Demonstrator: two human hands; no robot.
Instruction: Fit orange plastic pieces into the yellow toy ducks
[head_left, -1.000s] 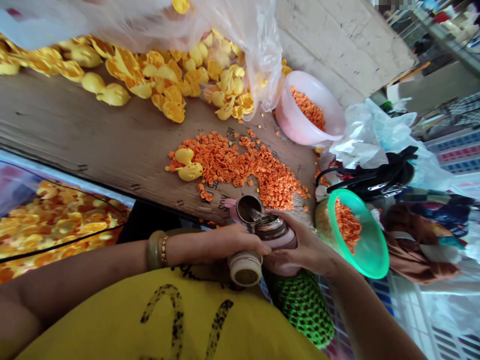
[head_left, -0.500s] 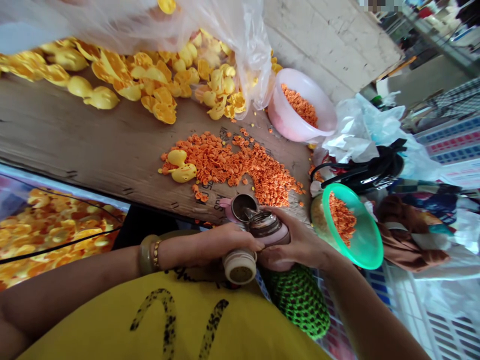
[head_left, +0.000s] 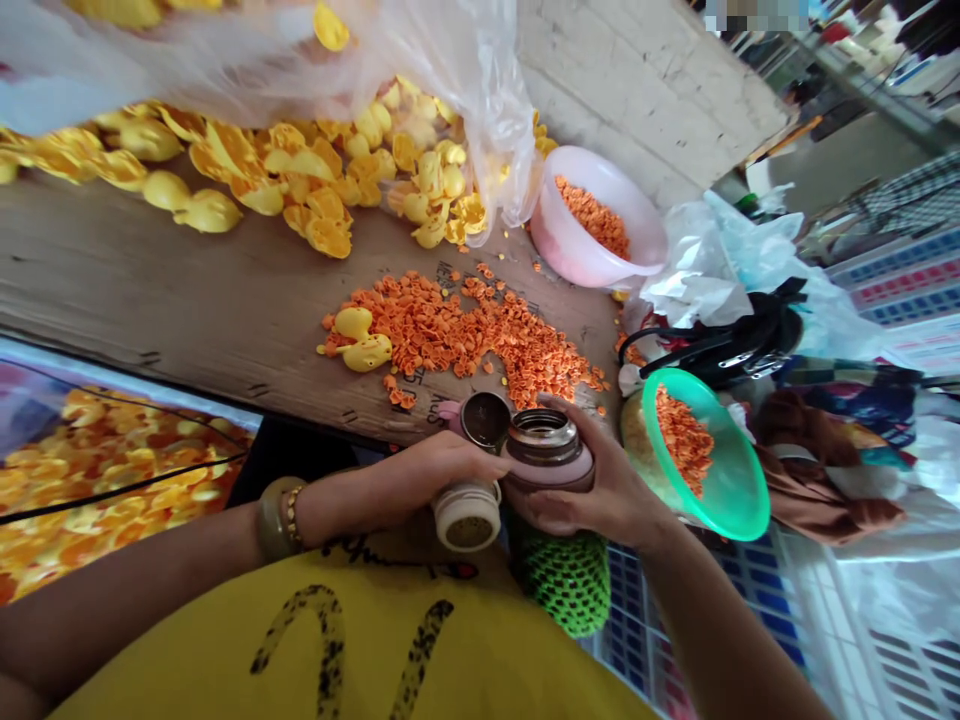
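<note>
My right hand (head_left: 600,490) is wrapped round the upper part of a thermos flask (head_left: 549,468). Its mouth is uncovered, with a steel neck and a pink shoulder. A green knitted sleeve (head_left: 570,580) covers its lower body. In my left hand (head_left: 424,475) are a small pink thermos cup (head_left: 486,420), dark inside, and a cream stopper (head_left: 468,518) below the thumb. The cup stands right beside the flask's mouth. Part of the left fingers is hidden beneath the hand, and I cannot make out the cup's contents.
Small orange plastic pieces (head_left: 465,330) and a yellow duck-shaped piece (head_left: 366,350) lie on the cardboard-covered table (head_left: 247,300). Yellow shells (head_left: 300,165) fill the back. A pink bowl (head_left: 555,240) and a green bowl (head_left: 739,490) hold orange pieces. A black bag (head_left: 765,340) lies at right.
The thermos flask has swung from tilted toward the cup to nearly upright. Liquid visible at its mouth earlier no longer shows. My left hand has shifted slightly left with the cup and stopper.
</note>
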